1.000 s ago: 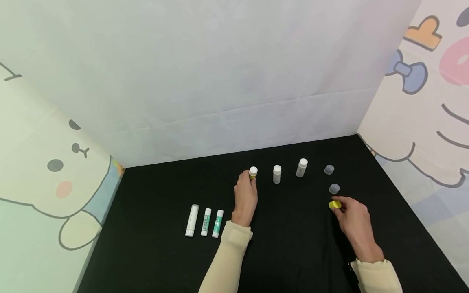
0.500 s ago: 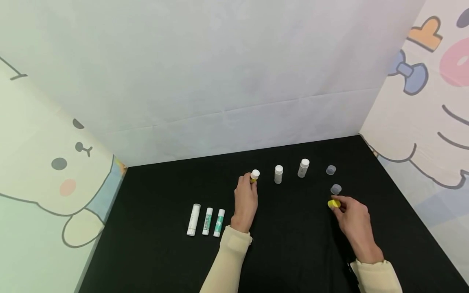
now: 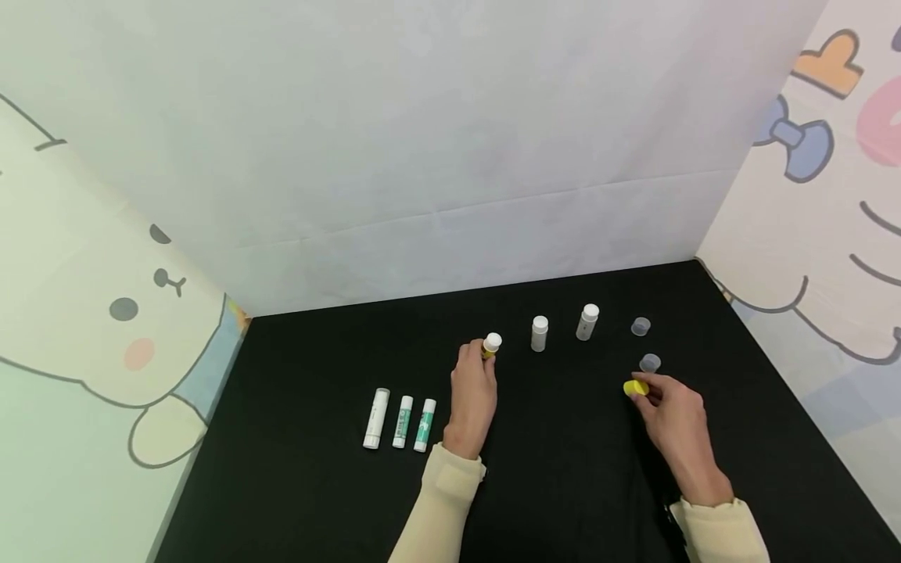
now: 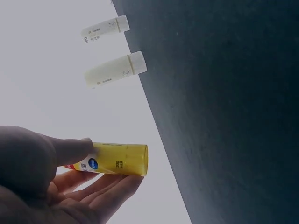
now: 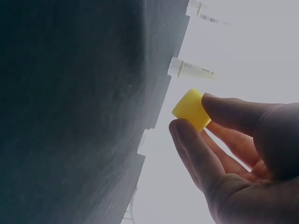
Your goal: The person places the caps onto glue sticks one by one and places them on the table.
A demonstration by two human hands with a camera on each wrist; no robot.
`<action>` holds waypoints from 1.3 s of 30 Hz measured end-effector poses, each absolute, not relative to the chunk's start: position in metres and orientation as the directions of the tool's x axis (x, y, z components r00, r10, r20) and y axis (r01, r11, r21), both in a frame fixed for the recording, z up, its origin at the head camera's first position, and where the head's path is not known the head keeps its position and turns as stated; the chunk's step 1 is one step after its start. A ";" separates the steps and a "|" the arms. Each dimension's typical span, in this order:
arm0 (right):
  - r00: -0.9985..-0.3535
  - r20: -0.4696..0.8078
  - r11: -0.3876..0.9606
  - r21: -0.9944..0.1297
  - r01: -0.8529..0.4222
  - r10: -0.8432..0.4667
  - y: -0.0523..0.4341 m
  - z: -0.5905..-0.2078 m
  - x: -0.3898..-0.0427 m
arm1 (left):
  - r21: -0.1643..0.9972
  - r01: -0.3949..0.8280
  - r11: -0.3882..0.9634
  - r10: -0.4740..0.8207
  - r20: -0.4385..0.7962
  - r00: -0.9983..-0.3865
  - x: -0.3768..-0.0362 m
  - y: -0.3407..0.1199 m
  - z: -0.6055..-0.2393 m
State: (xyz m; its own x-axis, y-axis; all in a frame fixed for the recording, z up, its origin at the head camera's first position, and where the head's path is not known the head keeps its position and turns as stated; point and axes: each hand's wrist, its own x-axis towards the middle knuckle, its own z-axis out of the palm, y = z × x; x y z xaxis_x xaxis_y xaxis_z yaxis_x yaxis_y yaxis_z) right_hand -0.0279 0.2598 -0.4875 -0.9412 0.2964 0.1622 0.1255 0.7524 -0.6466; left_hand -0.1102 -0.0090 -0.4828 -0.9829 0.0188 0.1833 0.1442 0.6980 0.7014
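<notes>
My left hand (image 3: 472, 399) grips a yellow glue stick (image 4: 124, 158) with a blue and red label. Its white top shows above the fingertips in the head view, and its yellow end points toward the table in the left wrist view. Between the thumb and fingers of my right hand (image 3: 679, 418) is a small yellow cap (image 5: 192, 110), pinched above the table's right side. Just beyond that hand sits a clear cap (image 3: 651, 363). Two white tubes, a nearer one (image 3: 539, 334) and a farther one (image 3: 587, 322), stand upright to the right of the glue stick.
On the left lie a larger white tube (image 3: 376, 418) and two green-and-white glue sticks, one (image 3: 403, 422) beside the other (image 3: 425, 425). A second clear cap (image 3: 640, 327) is at the back right. The black table (image 3: 317, 500) meets a pale cloth backdrop (image 3: 436, 141).
My left hand has drawn the yellow glue stick slightly nearer. My right hand has shifted a little left with the yellow cap. The head view has turned slightly left.
</notes>
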 end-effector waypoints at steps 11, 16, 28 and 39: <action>-0.945 0.147 0.741 -0.660 0.127 0.293 0.250 -0.486 -0.030 | 0.705 0.115 0.700 0.007 0.155 -0.988 -0.097 -0.012 -0.483; -0.947 0.154 0.741 -0.662 0.113 0.282 0.246 -0.485 -0.031 | 0.707 0.106 0.699 0.005 0.144 -0.990 -0.092 -0.015 -0.481; -0.960 0.130 0.719 -0.689 0.093 0.248 0.236 -0.483 -0.035 | 0.687 0.120 0.716 0.006 0.166 -0.986 -0.079 -0.021 -0.476; -0.958 0.181 0.723 -0.689 0.036 0.220 0.223 -0.479 -0.040 | 0.686 0.099 0.721 -0.004 0.147 -0.989 -0.071 -0.024 -0.478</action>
